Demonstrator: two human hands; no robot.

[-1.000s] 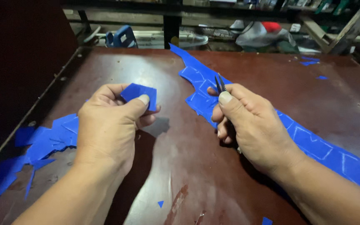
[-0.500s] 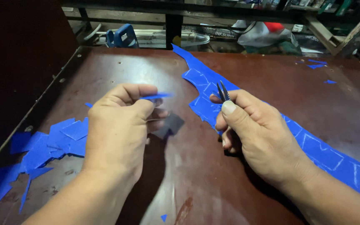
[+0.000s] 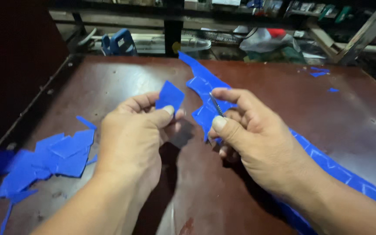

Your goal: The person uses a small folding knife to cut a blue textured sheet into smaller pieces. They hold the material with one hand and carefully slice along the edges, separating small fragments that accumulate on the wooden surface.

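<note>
Hands at worktop (image 3: pixel 109 82) | left hand (image 3: pixel 131 139) pinches blue square (image 3: pixel 169 95) upright, clear of the surface, for inspection | right hand (image 3: pixel 257 139) clamped on scissors (image 3: pixel 216 104), blades up over blue strip (image 3: pixel 327 163) | cut pieces (image 3: pixel 62 152) piled left, aside.

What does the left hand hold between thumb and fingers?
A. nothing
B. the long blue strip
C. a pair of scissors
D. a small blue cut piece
D: the left hand pinches a small blue cut piece above the table, while the long blue strip lies under the right hand, which holds a thin dark metal tool.
</note>
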